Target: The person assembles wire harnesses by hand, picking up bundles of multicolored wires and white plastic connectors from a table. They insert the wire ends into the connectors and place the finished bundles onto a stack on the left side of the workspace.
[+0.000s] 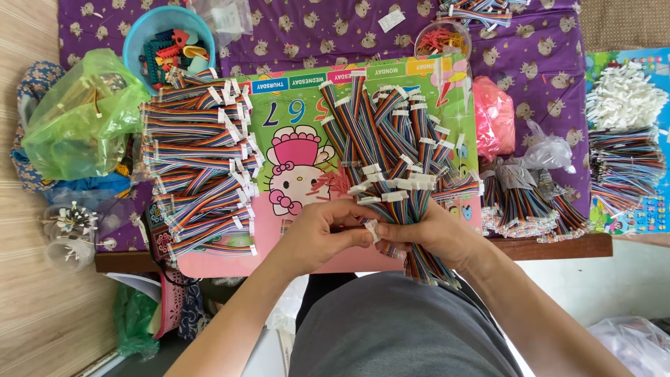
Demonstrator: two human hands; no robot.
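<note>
Both hands meet just above the person's lap: the right hand (429,234) is closed around a bundle of rainbow ribbon cables (419,262), while the left hand (324,234) pinches a white connector (371,229) at its fingertips. Beyond the knuckles lies a loose cable heap (394,146); a slackened grip could probably spill the bundle into it and tangle everything.

Your hands meet, fingers pinched.
Your left hand (317,234) reaches toward 3 o'clock, your right hand (429,234) toward 9 (both forearms bare).
</note>
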